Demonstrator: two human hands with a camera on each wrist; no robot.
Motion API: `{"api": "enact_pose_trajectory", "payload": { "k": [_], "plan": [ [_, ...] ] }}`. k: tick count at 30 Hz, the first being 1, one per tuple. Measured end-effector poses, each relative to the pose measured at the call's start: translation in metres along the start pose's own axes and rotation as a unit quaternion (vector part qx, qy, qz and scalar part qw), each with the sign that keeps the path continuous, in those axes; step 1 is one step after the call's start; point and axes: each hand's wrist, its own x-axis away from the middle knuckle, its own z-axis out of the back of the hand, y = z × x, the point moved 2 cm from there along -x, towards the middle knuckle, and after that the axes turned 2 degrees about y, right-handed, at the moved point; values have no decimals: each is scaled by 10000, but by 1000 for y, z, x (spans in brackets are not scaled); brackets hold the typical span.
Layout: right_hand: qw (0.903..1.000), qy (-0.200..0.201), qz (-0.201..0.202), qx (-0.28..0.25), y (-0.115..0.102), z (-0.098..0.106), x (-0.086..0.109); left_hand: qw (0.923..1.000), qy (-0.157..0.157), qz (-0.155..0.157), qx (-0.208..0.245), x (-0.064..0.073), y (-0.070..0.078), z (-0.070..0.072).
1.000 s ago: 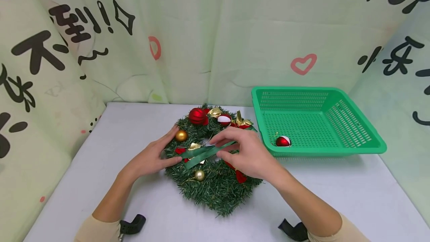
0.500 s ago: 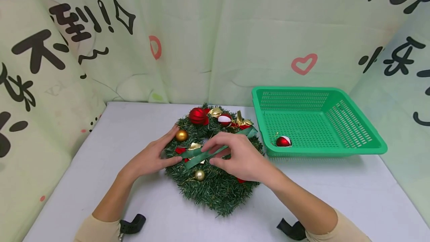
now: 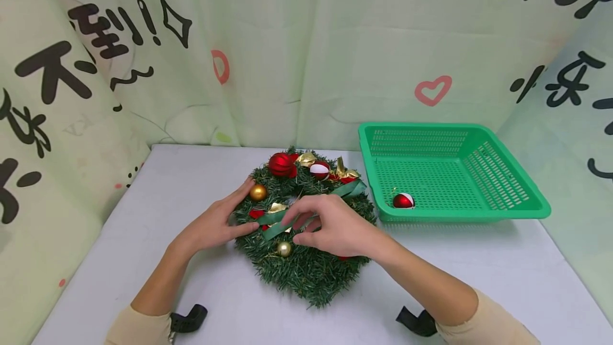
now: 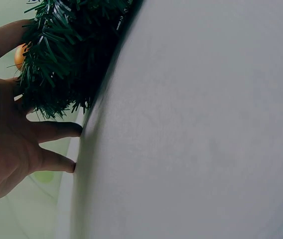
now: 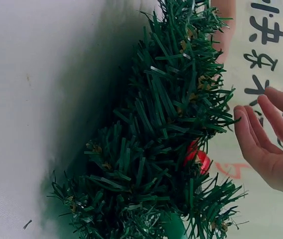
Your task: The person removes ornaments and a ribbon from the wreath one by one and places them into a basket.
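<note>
A green artificial Christmas wreath (image 3: 313,276) lies on the table, decorated with baubles and red-and-gold bows. A flat green ribbon (image 3: 274,230) crosses its middle, and more of it shows at the upper right. My left hand (image 3: 222,222) rests against the wreath's left edge, thumb and fingers spread. In the left wrist view, two straight fingers (image 4: 57,130) reach down to the tabletop beside the wreath. Over the wreath's centre is my right hand (image 3: 330,225), its fingertips close to the ribbon. The right wrist view shows its fingers (image 5: 276,119) loosely bent, with nothing visible between them.
A green plastic basket (image 3: 479,214) stands at the right, close to the wreath, with a red-and-white bauble (image 3: 404,200) inside. A white cloth covers the table (image 3: 191,276). Printed curtains (image 3: 297,57) hang behind and at both sides.
My right hand has slid left and slightly down over the wreath, along the ribbon. The ribbon's upper-right part has come into view. The left hand has stayed in place.
</note>
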Motion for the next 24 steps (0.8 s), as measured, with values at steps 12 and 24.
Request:
{"api": "enact_pose_trajectory", "payload": {
  "k": [12, 24],
  "plan": [
    [9989, -431, -189, 24, 8, -14, -8, 10000, 14, -53, -45, 0, 0, 0],
    [9978, -569, -332, 34, 16, -19, -13, 10000, 28, -66, -49, 0, 1, 1]
  ]
}}
